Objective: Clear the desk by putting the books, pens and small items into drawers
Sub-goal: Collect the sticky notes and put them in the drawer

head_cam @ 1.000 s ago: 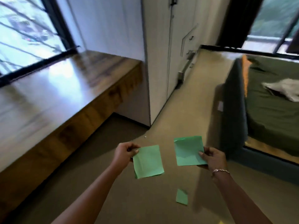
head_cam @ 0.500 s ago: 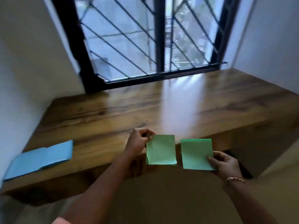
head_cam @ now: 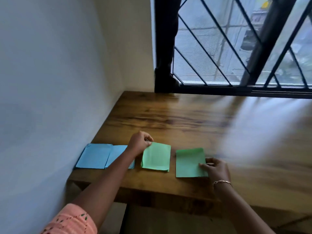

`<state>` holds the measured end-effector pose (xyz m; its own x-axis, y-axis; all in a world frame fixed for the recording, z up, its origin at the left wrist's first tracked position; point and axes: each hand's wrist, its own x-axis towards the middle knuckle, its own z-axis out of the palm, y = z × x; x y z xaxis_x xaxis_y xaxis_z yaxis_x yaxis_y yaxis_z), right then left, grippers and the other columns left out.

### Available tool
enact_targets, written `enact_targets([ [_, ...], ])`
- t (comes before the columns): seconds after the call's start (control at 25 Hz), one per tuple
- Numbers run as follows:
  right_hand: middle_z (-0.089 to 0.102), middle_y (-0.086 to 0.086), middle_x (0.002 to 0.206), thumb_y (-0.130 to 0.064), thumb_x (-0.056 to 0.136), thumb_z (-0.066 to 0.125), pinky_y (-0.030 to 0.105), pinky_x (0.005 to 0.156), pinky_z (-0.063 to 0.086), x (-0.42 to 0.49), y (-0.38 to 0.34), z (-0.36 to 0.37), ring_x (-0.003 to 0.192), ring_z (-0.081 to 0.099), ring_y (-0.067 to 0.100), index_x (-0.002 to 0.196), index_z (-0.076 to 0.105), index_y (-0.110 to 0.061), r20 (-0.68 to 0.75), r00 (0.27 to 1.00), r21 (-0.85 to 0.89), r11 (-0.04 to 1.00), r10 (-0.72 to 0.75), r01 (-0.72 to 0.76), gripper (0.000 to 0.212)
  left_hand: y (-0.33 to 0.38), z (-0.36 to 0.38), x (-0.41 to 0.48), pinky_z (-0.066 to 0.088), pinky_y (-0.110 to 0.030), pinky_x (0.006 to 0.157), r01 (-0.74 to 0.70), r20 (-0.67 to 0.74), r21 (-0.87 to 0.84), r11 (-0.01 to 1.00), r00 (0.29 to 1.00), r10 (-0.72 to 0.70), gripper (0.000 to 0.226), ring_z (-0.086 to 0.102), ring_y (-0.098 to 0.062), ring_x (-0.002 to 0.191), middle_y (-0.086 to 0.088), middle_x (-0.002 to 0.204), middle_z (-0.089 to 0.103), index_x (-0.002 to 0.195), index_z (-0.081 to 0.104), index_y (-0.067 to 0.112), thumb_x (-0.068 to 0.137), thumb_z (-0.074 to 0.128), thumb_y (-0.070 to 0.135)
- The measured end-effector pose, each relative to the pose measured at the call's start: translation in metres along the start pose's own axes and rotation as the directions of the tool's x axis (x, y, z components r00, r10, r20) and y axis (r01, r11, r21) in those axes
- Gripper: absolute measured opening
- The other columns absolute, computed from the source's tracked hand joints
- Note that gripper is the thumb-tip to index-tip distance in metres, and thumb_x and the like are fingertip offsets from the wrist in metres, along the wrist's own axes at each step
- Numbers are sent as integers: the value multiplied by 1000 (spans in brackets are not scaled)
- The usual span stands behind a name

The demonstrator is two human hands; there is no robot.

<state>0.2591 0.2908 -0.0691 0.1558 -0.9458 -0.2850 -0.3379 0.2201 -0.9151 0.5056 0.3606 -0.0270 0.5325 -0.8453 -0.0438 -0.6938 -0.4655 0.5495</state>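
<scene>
Two green square paper pieces are over the near part of the brown wooden tabletop. The left green paper curls up a bit at its top, and the right green paper looks flat, though I cannot tell if either one is fully resting on the wood. They are near each other but not touching. The left hand has its grip pinched shut on the top left corner of the left green paper. The right hand has its grip closed on the right edge of the right green paper, thumb on top. Both arms reach forward from below, and the left arm crosses over a flat blue folded paper sheet that lies just to the left, by the white wall. I think the step now is handling these papers on the wood. To do it well, keep each pinch soft so the thin paper does not crease, and keep both pieces level. No drawer can be seen here. A black window grille stands behind.
</scene>
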Motion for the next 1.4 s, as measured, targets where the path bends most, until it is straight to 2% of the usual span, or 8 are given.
enact_targets([
  [0.08,70,18,85,-7,73,74,38,70,51,4,-4,14,74,63,26,80,66,-7,-23,999,-154,988,-35,31,11,-5,6,-5,44,-30,92,-78,-129,298,951,984,121,28,51,-21,115,-6,119,61,114,64,15,87,61,17],
  [0.12,70,14,82,-12,72,75,38,70,53,4,-7,18,75,65,27,79,66,-10,-35,998,-208,977,-48,40,12,-4,14,-12,41,-32,98,-129,-150,358,925,970,193,32,45,-22,121,-5,125,55,120,60,17,89,58,22],
  [0.24,72,9,85,-21,74,75,31,66,47,2,-15,28,82,66,26,82,65,-14,-19,993,-368,924,-119,104,15,7,54,-46,17,-34,115,-231,27,291,929,972,233,48,16,-24,143,-8,151,29,139,41,16,95,44,35],
  [0.36,72,10,96,-23,76,73,30,69,44,0,-20,35,93,65,28,98,64,-13,13,981,-479,860,-196,178,25,-1,73,-60,1,-33,118,-216,124,297,930,975,186,57,-1,-19,146,-5,158,8,148,19,18,98,32,42],
  [0.8,69,12,109,-24,79,70,34,80,45,1,-24,48,105,61,30,106,61,-10,53,974,-554,805,-222,213,32,-8,64,-56,-7,-32,116,-192,183,200,961,971,156,64,-10,-17,145,-4,159,-2,149,14,17,96,30,49],
  [1.04,67,13,111,-25,79,70,33,80,45,7,-24,38,107,60,30,109,60,-10,86,972,-604,764,-219,226,35,-12,66,-61,-9,-35,117,-148,102,308,940,987,122,66,-9,-18,146,-4,159,-1,149,12,19,95,24,54],
  [1.16,67,13,111,-25,79,70,34,81,45,9,-23,33,106,60,31,109,60,-10,72,973,-621,754,-218,214,35,-3,75,-63,-9,-36,116,-137,118,272,952,987,108,69,-12,-19,145,-5,159,-4,149,10,18,94,24,56],
  [1.4,67,16,108,-30,80,68,34,77,45,10,-21,33,102,60,32,108,57,-10,100,961,-715,653,-256,248,36,-1,77,-64,-10,-37,116,-131,98,318,939,990,105,70,-14,-21,145,-5,158,-8,150,5,19,94,27,55],
])
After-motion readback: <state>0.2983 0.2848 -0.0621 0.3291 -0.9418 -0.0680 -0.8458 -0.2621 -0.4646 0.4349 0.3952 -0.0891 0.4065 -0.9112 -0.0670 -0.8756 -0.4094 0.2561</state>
